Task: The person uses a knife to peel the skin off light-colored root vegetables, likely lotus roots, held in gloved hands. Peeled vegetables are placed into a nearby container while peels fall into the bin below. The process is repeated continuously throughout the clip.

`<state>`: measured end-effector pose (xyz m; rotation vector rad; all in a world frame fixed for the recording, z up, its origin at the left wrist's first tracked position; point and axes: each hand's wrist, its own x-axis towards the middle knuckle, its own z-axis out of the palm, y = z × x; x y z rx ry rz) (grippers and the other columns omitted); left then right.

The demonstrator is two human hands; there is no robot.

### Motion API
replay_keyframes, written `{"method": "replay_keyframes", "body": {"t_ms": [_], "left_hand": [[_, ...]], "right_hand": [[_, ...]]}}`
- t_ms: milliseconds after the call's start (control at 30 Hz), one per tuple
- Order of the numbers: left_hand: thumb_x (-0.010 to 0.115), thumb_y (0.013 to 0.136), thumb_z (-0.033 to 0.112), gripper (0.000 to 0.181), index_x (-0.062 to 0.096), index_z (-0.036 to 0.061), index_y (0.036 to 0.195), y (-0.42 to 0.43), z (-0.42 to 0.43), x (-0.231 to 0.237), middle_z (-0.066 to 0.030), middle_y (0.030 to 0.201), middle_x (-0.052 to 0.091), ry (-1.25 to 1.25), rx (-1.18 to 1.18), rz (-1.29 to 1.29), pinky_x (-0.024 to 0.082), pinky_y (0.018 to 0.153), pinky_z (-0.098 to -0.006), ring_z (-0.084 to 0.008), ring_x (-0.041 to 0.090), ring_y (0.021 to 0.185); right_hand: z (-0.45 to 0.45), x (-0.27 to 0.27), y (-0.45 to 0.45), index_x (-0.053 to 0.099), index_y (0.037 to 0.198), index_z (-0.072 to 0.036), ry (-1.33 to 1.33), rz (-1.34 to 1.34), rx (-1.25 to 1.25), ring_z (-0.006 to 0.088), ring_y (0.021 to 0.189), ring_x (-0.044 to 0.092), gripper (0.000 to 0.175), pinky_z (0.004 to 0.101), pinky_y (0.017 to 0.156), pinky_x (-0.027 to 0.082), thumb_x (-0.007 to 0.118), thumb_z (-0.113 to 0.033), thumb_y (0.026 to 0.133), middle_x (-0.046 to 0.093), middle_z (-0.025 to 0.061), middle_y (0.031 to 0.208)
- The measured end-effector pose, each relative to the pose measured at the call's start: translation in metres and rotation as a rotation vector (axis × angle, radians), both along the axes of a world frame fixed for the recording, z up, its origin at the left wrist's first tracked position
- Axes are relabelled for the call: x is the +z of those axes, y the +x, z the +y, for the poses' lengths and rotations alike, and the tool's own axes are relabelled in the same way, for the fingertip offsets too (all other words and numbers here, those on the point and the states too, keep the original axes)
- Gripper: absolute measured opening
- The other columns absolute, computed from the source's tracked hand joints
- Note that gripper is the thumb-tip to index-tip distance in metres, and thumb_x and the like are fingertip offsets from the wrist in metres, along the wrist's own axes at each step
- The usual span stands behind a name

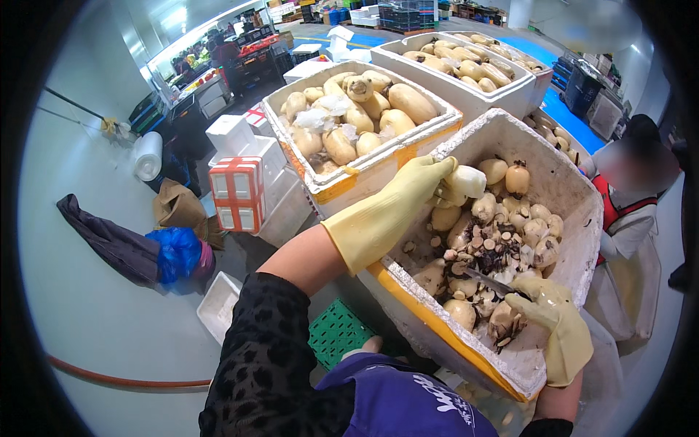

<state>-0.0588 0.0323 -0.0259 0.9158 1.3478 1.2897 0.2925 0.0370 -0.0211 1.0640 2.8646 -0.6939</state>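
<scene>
My left hand [407, 191], in a pale yellow rubber glove, grips a pale lotus root segment [468, 182] above the near foam box [568, 196]. My right hand [551, 317], gloved alike, is closed around a knife; its handle is mostly hidden by the fingers. The knife's blade [494, 283] points left, low over the box's contents. Inside lie lotus root segments [538, 232], some with dark muddy ends. Cut-off ends and dark trimmings [486, 248] are heaped in the middle. Yellow tape [437, 322] runs along the box's near side.
A second foam box [377, 147] with lotus roots and ice stands just beyond my left hand. Another filled foam box [453, 82] is farther back. On the right is a person in a red vest [617, 202]. A green plastic crate [338, 333] sits below my left arm.
</scene>
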Motion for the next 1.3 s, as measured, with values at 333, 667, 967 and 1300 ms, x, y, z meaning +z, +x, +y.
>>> {"method": "replay_keyframes", "body": {"t_ms": [333,667,967,1300], "left_hand": [[0.061,0.108,0.041,0.043,0.065,-0.0011,0.118,-0.001,-0.001,-0.001,-0.0128,0.104,0.072,-0.013,0.005,-0.007,0.062,0.076,-0.0369,-0.0218,0.074,0.087],[0.063,0.108,0.041,0.04,0.065,0.001,0.114,0.001,-0.001,-0.001,-0.0134,0.102,0.074,-0.04,-0.028,0.011,0.062,0.076,-0.0365,-0.0213,0.073,0.084],[0.063,0.108,0.039,0.038,0.065,0.0015,0.112,0.005,-0.003,0.0,-0.0121,0.101,0.073,-0.065,-0.063,0.025,0.062,0.076,-0.0368,-0.0196,0.072,0.083],[0.064,0.107,0.036,0.035,0.066,0.0013,0.107,0.012,-0.005,0.003,-0.0104,0.095,0.073,-0.138,-0.123,-0.003,0.061,0.073,-0.0343,-0.0172,0.071,0.08]], "right_hand": [[0.004,0.005,0.0,0.077,0.121,-0.016,-0.226,-0.201,-0.266,0.0223,0.09,0.075,0.038,0.0357,0.085,0.057,0.063,-0.04,0.094,0.076,0.0099,0.098],[0.004,0.004,0.004,0.077,0.117,-0.012,-0.33,-0.1,-0.318,0.018,0.077,0.073,0.036,0.0327,0.077,0.058,0.067,-0.034,0.091,0.074,0.0086,0.087],[0.005,0.009,0.004,0.076,0.121,-0.012,-0.297,-0.123,-0.277,0.0205,0.081,0.074,0.038,0.0337,0.082,0.058,0.062,-0.037,0.095,0.075,0.0078,0.092],[0.01,0.002,0.007,0.076,0.124,-0.014,-0.257,-0.104,-0.319,0.025,0.097,0.073,0.04,0.0354,0.088,0.057,0.071,-0.035,0.091,0.075,0.0131,0.109]]}}
